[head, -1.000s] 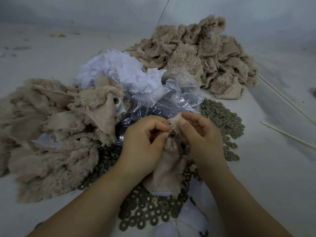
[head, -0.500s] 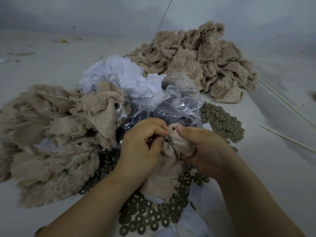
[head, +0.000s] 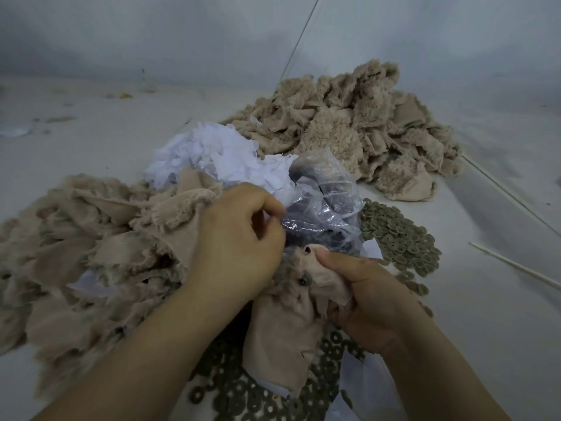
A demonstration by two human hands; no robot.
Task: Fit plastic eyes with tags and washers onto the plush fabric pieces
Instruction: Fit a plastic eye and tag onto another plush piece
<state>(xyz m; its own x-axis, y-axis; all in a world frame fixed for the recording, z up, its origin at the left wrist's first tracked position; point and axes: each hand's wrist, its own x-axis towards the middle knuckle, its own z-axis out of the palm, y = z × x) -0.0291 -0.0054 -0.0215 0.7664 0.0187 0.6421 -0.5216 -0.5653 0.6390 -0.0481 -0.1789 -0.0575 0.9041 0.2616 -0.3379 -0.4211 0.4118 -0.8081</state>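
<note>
My right hand (head: 367,296) grips a beige plush piece (head: 282,332) by its upper edge, thumb on top. A small dark plastic eye (head: 302,281) sits in the fur side, and a small hole (head: 307,249) shows near my thumb tip. My left hand (head: 239,241) is off the piece, its fingers curled at the edge of the clear plastic bag (head: 328,205) that holds dark eyes. Nothing shows between those fingers. Grey-green washers (head: 400,241) lie heaped right of the bag, and more washers (head: 243,399) spread under the piece. White tags (head: 224,153) are piled behind the bag.
A heap of beige plush pieces (head: 76,253) lies at my left, some with white tags showing. A second beige heap (head: 364,126) sits at the far right. Two thin pale sticks (head: 516,267) (head: 504,189) lie on the white surface to the right.
My left hand left the eye post on the plush piece and rose to the bag's edge. My right hand lowered slightly, still gripping the piece; one fitted eye now shows.
</note>
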